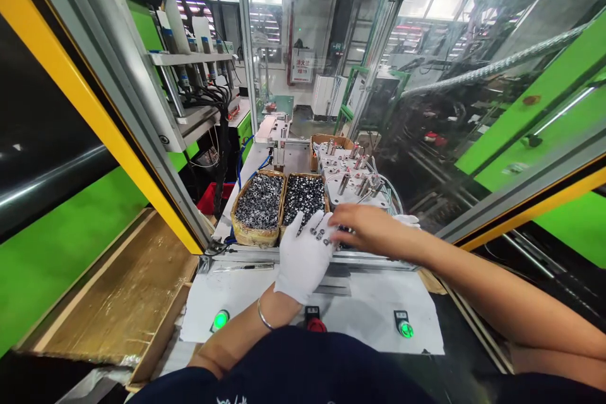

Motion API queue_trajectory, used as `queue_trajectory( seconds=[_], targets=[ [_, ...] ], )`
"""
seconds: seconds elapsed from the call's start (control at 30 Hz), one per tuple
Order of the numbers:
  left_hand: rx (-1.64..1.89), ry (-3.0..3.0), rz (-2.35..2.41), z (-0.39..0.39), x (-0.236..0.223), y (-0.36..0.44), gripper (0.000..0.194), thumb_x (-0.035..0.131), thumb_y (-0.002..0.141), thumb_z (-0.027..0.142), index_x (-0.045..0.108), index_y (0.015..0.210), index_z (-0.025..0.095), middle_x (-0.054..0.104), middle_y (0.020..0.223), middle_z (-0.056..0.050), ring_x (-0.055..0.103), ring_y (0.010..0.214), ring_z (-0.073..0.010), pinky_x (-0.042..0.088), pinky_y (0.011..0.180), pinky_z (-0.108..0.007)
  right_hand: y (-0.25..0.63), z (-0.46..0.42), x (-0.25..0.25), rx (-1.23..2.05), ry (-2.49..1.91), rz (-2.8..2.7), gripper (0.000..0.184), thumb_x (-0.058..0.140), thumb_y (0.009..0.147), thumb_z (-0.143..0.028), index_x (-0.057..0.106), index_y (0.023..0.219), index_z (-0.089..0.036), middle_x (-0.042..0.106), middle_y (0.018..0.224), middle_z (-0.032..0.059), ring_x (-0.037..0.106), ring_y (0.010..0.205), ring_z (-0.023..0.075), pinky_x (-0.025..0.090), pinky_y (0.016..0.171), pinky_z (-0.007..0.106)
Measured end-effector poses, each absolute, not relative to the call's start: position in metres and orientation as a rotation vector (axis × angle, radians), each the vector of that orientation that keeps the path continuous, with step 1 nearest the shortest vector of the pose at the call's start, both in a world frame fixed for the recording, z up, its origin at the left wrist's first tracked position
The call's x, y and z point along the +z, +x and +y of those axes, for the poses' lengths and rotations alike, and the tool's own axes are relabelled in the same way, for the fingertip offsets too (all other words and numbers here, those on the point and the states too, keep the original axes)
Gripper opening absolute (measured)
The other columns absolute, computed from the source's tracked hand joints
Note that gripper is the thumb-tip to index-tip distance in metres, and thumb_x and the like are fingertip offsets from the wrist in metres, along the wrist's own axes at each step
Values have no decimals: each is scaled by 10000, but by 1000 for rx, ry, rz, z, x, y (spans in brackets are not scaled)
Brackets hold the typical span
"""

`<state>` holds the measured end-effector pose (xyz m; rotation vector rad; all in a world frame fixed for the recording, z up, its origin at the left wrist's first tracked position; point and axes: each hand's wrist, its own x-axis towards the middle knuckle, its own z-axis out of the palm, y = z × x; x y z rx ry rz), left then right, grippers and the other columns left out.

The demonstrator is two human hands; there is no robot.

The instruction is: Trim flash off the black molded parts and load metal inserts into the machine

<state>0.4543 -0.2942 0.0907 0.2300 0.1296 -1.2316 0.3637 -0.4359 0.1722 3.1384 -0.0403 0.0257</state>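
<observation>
Cupping small metal parts (320, 233) in flat-open gloved left hand (303, 259); bare right hand (367, 227) pinching among them, grip unclear. Risk: palm tilts, parts roll off toward near buttons, not baskets (258, 237).

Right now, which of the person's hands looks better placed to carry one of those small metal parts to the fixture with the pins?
Probably the right hand. It is bare, its fingers are on the parts lying in the gloved left hand, and it is nearer the fixture. The left lies flat, palm up, holding them.
</observation>
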Motion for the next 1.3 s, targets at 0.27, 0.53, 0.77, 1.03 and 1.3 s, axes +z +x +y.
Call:
queue_trajectory(
  seconds=[0.27,0.53,0.77,1.03,1.3],
  targets=[
    [-1118,312,149,-292,80,459,226,513,918,247,682,1024,140,720,1035,-109,677,911,-187,537,823,-323,380,-417,131,-21,3209,325,157,567,914,-192,713,926,-136,671,919,110,614,815,177,437,705,270],
    [-1135,228,207,-286,94,464,211,535,893,202,671,1006,87,695,1128,-166,653,1134,-276,536,976,-402,412,-490,183,391,3024,-141,343,417,964,-233,707,1109,-118,696,1051,153,622,975,226,470,862,325],
    [-1097,219,271,-281,85,472,246,535,893,170,646,1075,48,697,1123,-188,667,1118,-302,559,954,-406,428,-604,189,192,2724,-989,345,478,887,-239,768,1059,-166,748,1093,99,676,978,247,485,754,273],
    [-1084,255,174,-289,72,472,244,491,913,136,638,1087,52,675,1192,-205,654,1148,-304,530,1008,-403,436,-628,167,147,2718,-954,255,568,815,-220,801,918,-229,778,974,56,703,883,216,490,701,245],
    [-1046,483,137,-288,77,471,220,510,885,11,637,1062,45,730,1084,-197,721,1007,-220,533,1012,-340,456,-653,178,362,2692,-1006,399,479,830,-156,751,1120,-178,741,1146,60,677,1047,216,496,845,249]
  ],
)
